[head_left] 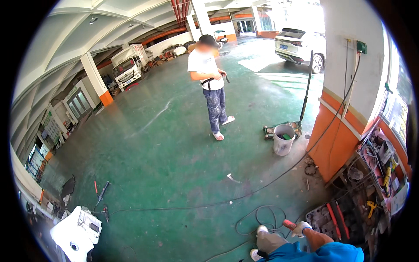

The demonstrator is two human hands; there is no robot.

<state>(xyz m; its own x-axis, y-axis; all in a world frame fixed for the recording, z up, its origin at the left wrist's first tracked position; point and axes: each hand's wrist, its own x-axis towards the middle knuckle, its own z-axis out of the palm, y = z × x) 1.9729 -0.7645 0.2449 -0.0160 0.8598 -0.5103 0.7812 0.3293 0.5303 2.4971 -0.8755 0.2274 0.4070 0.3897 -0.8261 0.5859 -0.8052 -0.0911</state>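
Observation:
My right hand (pixel 300 229), in a pale work glove with a light blue cuff, is closed round a thick red tool (pixel 289 224) at the lower right. Its exact kind does not show, as the glove covers much of it. Below and beside it are my blue shirt (pixel 325 253), khaki trouser leg (pixel 274 243) and pale shoes (pixel 262 229). A black cable (pixel 257 216) lies in loops on the green floor by my feet. Just right of the hand lies an open dark tool case (pixel 320 218) with two red-handled tools (pixel 335 222). My left hand is out of view.
Another person (pixel 209 78) stands ahead, holding a dark strap-like thing. A bucket (pixel 283 144) stands by a floor jack (pixel 301 124). The cable crosses the floor from the orange-and-white pillar (pixel 334 139). A white panel-like part (pixel 76 233) lies lower left; cluttered shelves (pixel 379 170) line the right.

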